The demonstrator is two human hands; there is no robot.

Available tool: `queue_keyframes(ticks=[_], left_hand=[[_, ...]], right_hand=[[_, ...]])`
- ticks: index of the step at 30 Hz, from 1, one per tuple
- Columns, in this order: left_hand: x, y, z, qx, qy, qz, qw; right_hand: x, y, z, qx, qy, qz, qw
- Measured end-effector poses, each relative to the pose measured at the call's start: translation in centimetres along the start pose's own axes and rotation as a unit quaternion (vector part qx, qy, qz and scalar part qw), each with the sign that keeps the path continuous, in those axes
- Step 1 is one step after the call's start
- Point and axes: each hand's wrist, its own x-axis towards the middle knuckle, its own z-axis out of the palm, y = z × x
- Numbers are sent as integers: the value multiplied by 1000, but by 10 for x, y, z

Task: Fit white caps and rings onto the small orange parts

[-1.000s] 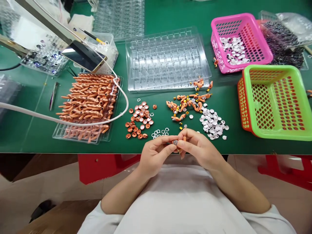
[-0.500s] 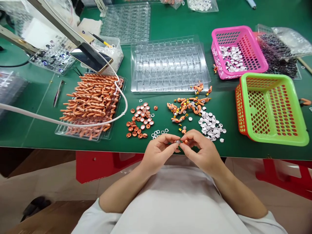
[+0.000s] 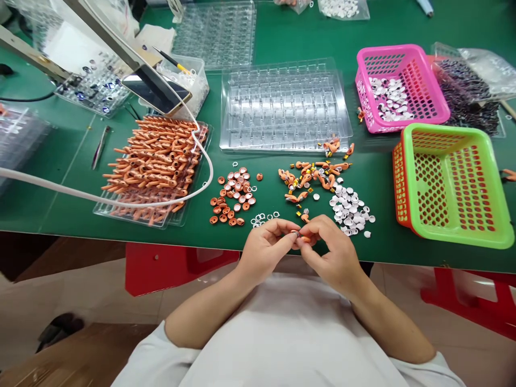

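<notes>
At the table's front edge, my left hand (image 3: 266,248) and my right hand (image 3: 332,251) meet, each closed in a pinch. Between the right fingertips is a small orange plastic part (image 3: 305,239), shaped like an earphone shell. The left thumb and forefinger grip the other end of this small piece, where a bit of grey shows; the fingers hide most of it. Just beyond the hands lie loose clear rings (image 3: 260,219), a group of orange parts with yellow bits (image 3: 302,180), and a heap of round white caps (image 3: 350,209). Orange round caps (image 3: 231,196) are scattered to the left.
A stack of orange stemmed parts (image 3: 155,161) fills trays at left, with a white cable (image 3: 100,203) looping across. Clear plastic trays (image 3: 282,107) lie behind. A pink basket (image 3: 403,126) and a green basket (image 3: 463,239) stand right. A phone (image 3: 155,90) hangs on a metal arm.
My fingertips have closed further around the small orange part, and its silvery round end shows less. The whole view has shifted slightly; the loose parts on the table look unchanged.
</notes>
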Motion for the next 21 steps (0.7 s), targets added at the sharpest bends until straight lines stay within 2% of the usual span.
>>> queue_keyframes(ticks=[21], left_hand=[[1,-2,2,36,57,8,998]], right_hand=[[2,6,7,1,-20,-12,1000]])
